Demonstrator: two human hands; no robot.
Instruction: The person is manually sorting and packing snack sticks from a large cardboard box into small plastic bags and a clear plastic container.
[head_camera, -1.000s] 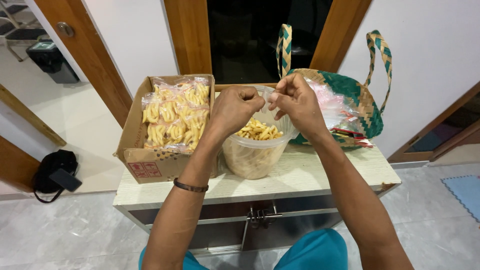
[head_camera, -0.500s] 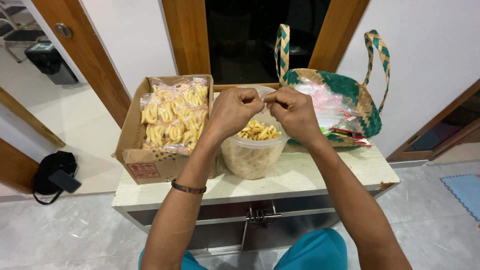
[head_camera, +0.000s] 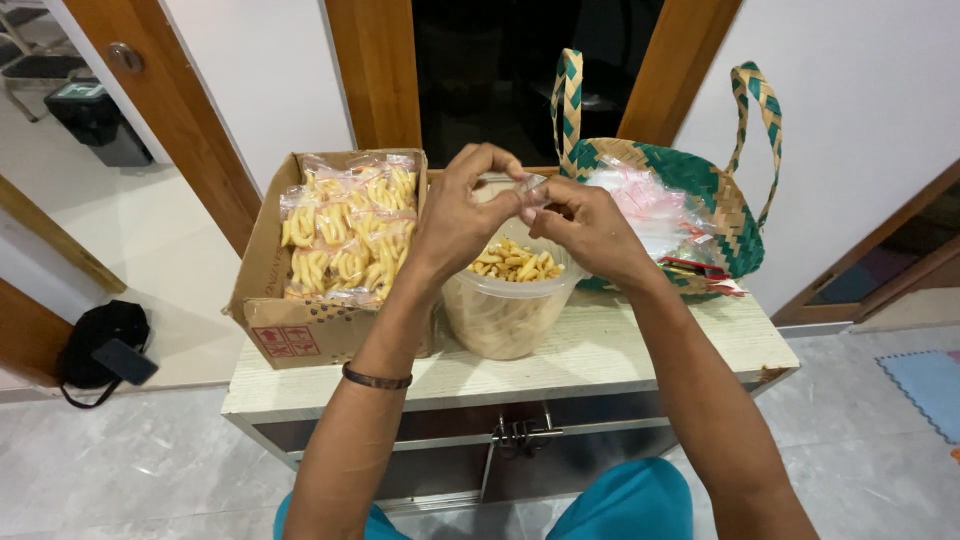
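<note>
Tub (head_camera: 507, 310) hemmed: box (head_camera: 300, 300) left, basket (head_camera: 700, 190) right; front free.

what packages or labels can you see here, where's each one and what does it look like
Cardboard box: left on the table, brown, open, red printed marks on its front.
Snack bags: inside the box, small clear packets of yellow sticks.
Plastic tub: table centre, round, clear, part full of yellow sticks.
Small clear bag: pinched between left hand and right hand, above the tub.
Empty bags: in the green and tan woven basket, clear with pink-red edges.
</note>
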